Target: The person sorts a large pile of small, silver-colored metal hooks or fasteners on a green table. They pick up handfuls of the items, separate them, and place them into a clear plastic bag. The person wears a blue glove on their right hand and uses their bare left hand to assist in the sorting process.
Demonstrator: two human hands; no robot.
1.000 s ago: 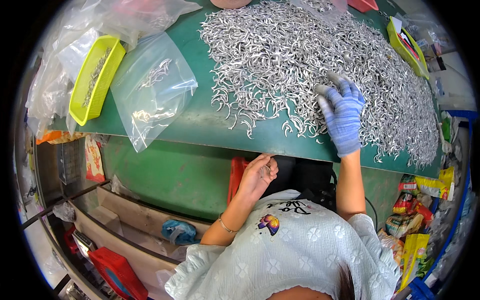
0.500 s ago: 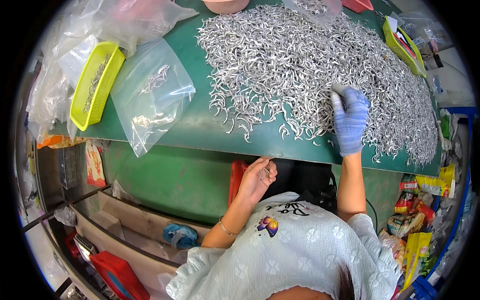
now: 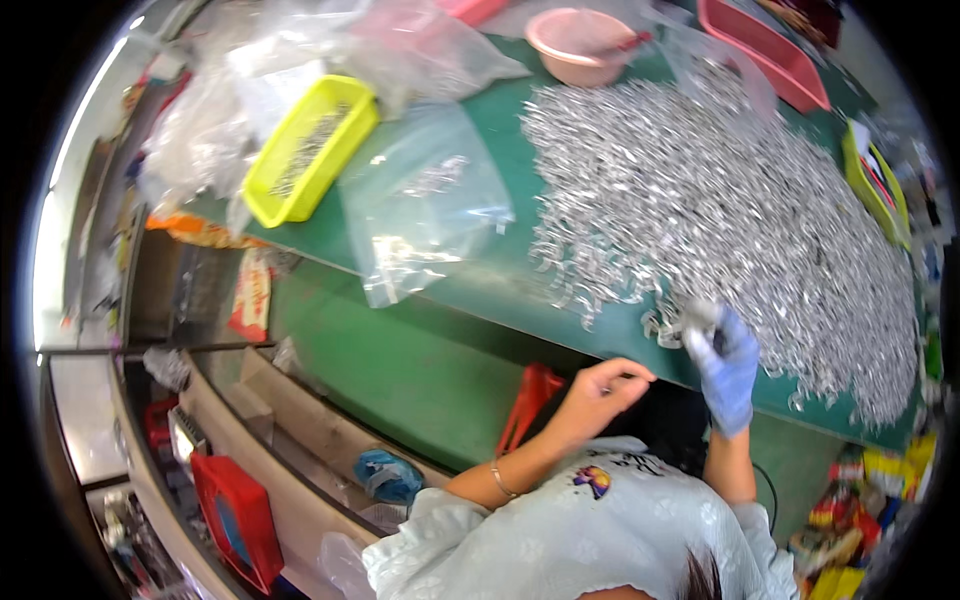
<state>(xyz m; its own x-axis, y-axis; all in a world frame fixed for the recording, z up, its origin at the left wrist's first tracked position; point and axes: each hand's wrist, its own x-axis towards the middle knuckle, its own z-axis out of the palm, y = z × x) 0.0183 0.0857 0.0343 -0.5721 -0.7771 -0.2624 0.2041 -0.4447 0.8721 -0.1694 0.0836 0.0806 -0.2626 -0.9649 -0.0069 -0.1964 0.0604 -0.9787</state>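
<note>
A broad heap of small curved silver pieces (image 3: 720, 190) covers much of the green table (image 3: 470, 290). My right hand (image 3: 728, 372), in a blue glove with grey fingertips, is at the heap's near edge. Its thumb and fingers come together beside a few loose pieces; blur hides what they pinch. My bare left hand (image 3: 603, 393) is just off the table's front edge, fingers curled in, with a small glint showing inside the curl; the curved silver pieces there show better in the earlier frame. A clear plastic bag (image 3: 425, 215) lies left of the heap, with several pieces in it.
Left of the bag stands a yellow-green basket (image 3: 305, 150) holding more pieces, beside crumpled clear bags (image 3: 200, 150). A pink bowl (image 3: 575, 50) and a pink tray (image 3: 770, 55) sit at the back. Another yellow-green basket (image 3: 875, 185) is at the right. Beneath is a red stool (image 3: 530, 405).
The view has shifted, so the table appears farther right and tilted. My right hand has drawn back from within the heap to its near edge, and my hands are closer together.
</note>
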